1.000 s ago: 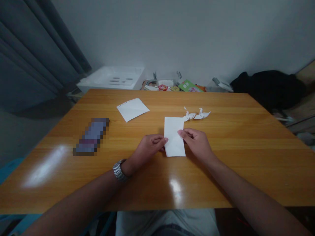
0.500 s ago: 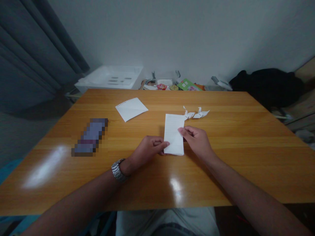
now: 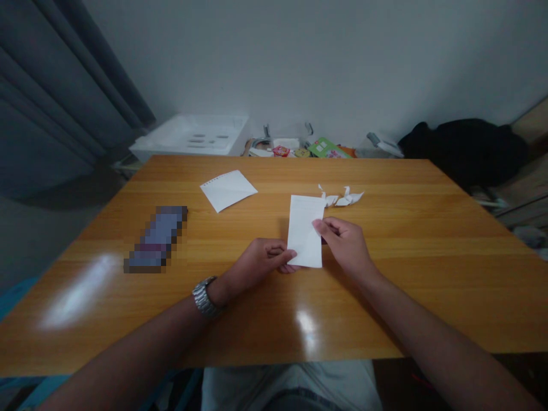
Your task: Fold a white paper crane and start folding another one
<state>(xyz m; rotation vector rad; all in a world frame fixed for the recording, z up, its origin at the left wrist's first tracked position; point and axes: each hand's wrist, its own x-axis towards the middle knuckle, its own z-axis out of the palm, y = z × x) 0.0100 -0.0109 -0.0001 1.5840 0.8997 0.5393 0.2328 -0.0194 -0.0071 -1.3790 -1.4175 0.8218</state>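
A folded white paper sheet (image 3: 305, 228) is held just above the wooden table (image 3: 406, 257) in front of me. My left hand (image 3: 261, 264), with a metal watch on its wrist, pinches the sheet's lower left edge. At the right edge, about halfway up, my right hand (image 3: 345, 245) pinches it between thumb and fingers. Two small white folded paper cranes (image 3: 341, 198) lie just beyond the sheet, to its right.
A second white sheet (image 3: 228, 189) lies further back on the left. A blurred dark oblong object (image 3: 157, 238) rests on the table's left side. Behind the table stand a white tray (image 3: 192, 135), small clutter (image 3: 299, 148) and a black bag (image 3: 466, 151).
The sheet has lifted slightly off the table and its near edge has risen. Both hands have kept their pinch and shifted a little with it.
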